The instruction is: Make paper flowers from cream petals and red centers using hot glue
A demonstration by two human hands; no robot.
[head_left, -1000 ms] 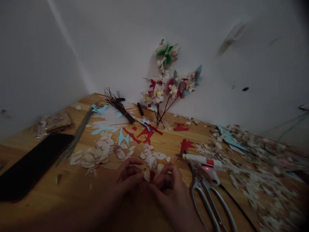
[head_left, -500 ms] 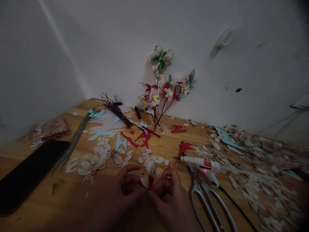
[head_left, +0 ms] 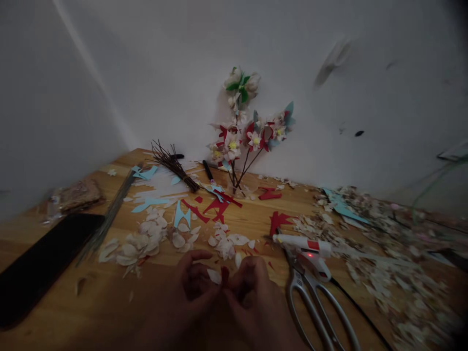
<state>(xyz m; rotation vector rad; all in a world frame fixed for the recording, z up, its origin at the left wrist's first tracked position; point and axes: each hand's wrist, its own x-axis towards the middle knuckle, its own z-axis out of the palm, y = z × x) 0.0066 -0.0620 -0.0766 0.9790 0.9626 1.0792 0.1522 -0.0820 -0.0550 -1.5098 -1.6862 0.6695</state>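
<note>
Close together at the lower middle, both my hands are pinched just above the wooden table. My left hand (head_left: 195, 282) holds a pale petal (head_left: 214, 276) by its base between thumb and finger. A small red piece (head_left: 224, 276), with the look of paper or felt, stands upright between the two hands; my right hand (head_left: 252, 287) grips it. My fingertips hide the lower ends of both pieces. Just beyond my hands lies a small pile of pale petals (head_left: 226, 246). To the left is a larger petal heap (head_left: 148, 234).
Scissors (head_left: 321, 302) and a white glue gun (head_left: 303, 245) with a lit red light lie at right, beside heaped dried petals (head_left: 395, 273). A black phone-like slab (head_left: 51, 268) rests at left. Behind stand artificial flowers (head_left: 237, 141), a twig bundle (head_left: 175, 168) and red scraps (head_left: 217, 209).
The pale petal shows more plainly beside the red piece, and my right fingers have curled slightly closer. The whole view has shifted a little.
</note>
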